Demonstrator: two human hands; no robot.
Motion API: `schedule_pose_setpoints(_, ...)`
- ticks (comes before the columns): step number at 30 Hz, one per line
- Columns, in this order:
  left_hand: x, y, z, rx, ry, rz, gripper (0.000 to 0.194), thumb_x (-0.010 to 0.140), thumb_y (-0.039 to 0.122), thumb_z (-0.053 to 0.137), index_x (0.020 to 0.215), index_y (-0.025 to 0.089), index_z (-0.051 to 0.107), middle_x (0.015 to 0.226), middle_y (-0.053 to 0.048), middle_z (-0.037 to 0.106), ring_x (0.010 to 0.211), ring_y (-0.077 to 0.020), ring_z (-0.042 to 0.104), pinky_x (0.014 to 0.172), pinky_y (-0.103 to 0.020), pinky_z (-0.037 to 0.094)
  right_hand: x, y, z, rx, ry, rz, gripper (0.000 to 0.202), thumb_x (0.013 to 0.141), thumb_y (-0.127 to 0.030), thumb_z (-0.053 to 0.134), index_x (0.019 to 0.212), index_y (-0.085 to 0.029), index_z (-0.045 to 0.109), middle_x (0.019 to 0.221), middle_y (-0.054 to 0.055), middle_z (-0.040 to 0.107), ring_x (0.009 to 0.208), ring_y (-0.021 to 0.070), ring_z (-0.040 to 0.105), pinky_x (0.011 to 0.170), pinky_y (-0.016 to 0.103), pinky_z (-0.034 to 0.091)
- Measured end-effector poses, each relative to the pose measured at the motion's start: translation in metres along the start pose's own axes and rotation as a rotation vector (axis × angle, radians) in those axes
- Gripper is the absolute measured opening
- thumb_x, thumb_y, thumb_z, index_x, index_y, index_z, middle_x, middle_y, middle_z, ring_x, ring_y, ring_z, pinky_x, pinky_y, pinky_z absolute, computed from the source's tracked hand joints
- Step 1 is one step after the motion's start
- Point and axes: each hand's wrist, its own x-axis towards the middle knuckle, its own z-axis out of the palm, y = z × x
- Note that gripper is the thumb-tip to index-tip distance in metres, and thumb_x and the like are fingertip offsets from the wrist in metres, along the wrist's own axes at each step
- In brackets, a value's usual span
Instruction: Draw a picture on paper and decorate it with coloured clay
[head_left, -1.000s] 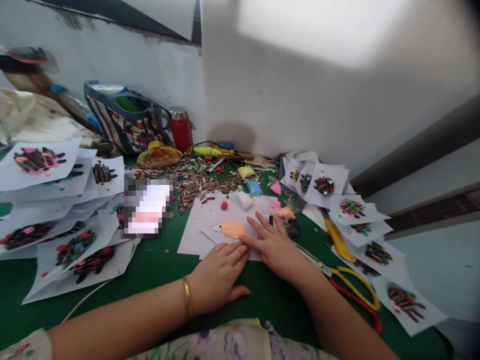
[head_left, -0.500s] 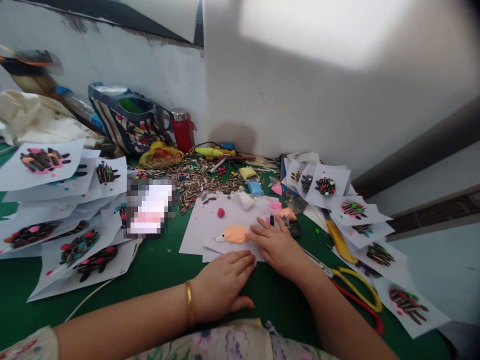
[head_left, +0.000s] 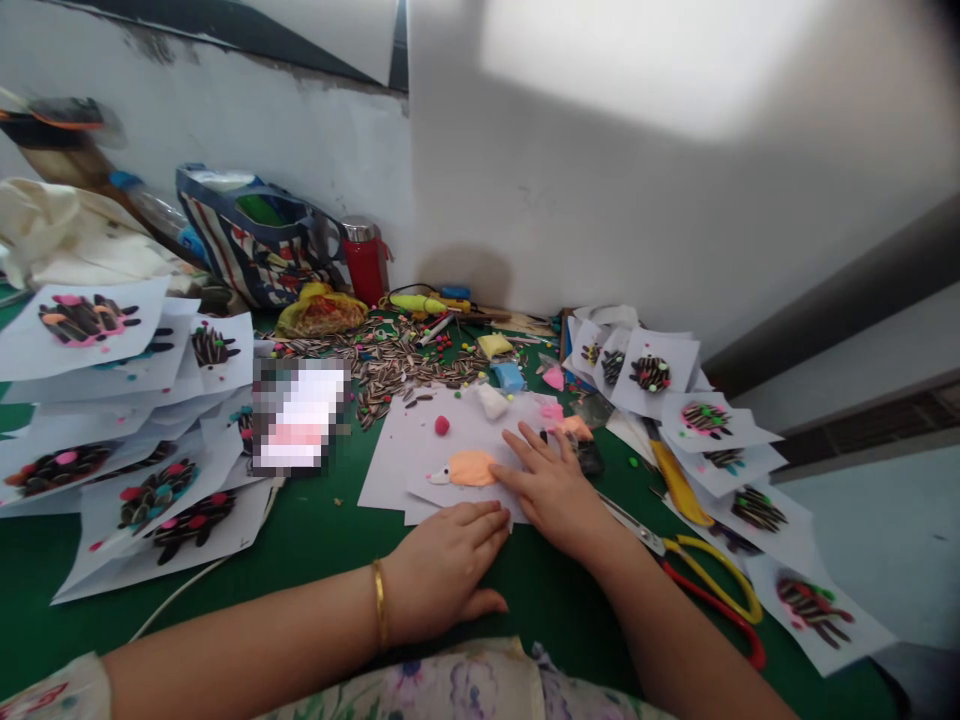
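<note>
On a white sheet of paper [head_left: 390, 465] lies an orange clay hedgehog shape [head_left: 472, 468] with a white snout, a dark eye and a pink nose. My right hand [head_left: 555, 490] rests over the paper with fingers spread, one fingertip at the shape's right end. My left hand [head_left: 450, 560] lies flat along the paper's near edge, fingers stretched out below the shape. Behind the shape sit a crimson clay ball [head_left: 442, 426] and a white clay lump [head_left: 493, 401]. An orange clay lump [head_left: 576, 428] is just beyond my right hand.
Sunflower seeds [head_left: 405, 360] are heaped at the back. Stacks of seed-covered hedgehog cards [head_left: 202, 525] stand at left, more cards [head_left: 761, 508] at right. Scissors [head_left: 652, 540] and a yellow cutter [head_left: 679, 475] lie by my right arm. A blurred-out phone [head_left: 300, 415] and a red flask [head_left: 365, 265] are leftward.
My right hand has shifted very slightly, its fingers a little more spread near the orange shape. My left hand stays in the same place.
</note>
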Motion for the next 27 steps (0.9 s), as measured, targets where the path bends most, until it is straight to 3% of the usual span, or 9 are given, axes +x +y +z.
schedule_pose_setpoints(3,0.0,0.0,0.0,-0.003,0.003,0.005,0.07,0.084,0.06,0.056,0.135,0.012,0.05,0.14,-0.016,0.052,0.133,-0.0296,0.043,0.112,-0.042,0.033,0.005,-0.003,0.002,-0.004,0.038,0.014,0.054,0.083,-0.01,0.051,0.135,-0.027,0.054,0.155,0.009,0.032,0.146,0.0285,0.019,0.114,0.063,0.005)
schedule_pose_setpoints(13,0.002,0.001,-0.001,0.035,0.005,0.018,0.072,0.083,0.058,0.059,0.135,0.009,0.05,0.137,-0.017,0.055,0.132,-0.03,0.044,0.113,-0.04,0.032,0.024,-0.009,0.018,0.113,0.044,0.086,0.048,0.083,-0.01,0.044,0.129,-0.017,0.057,0.151,0.009,0.039,0.144,0.0234,0.025,0.117,0.054,0.014)
schedule_pose_setpoints(21,0.003,0.002,-0.003,0.034,0.011,0.034,0.074,0.083,0.057,0.061,0.135,0.006,0.05,0.137,-0.018,0.054,0.132,-0.0311,0.043,0.115,-0.04,0.031,0.024,-0.011,0.02,0.175,0.08,0.065,0.041,0.085,-0.011,0.043,0.12,-0.02,0.062,0.15,0.007,0.042,0.144,0.0238,0.023,0.116,0.056,0.012)
schedule_pose_setpoints(27,0.001,0.0,0.002,0.04,0.025,0.036,0.074,0.083,0.058,0.059,0.136,0.007,0.049,0.137,-0.018,0.054,0.13,-0.0313,0.045,0.111,-0.042,0.035,0.023,-0.01,0.019,0.163,0.164,0.105,0.039,0.088,-0.013,0.045,0.124,-0.018,0.06,0.139,0.009,0.054,0.131,0.0247,0.041,0.112,0.047,0.027)
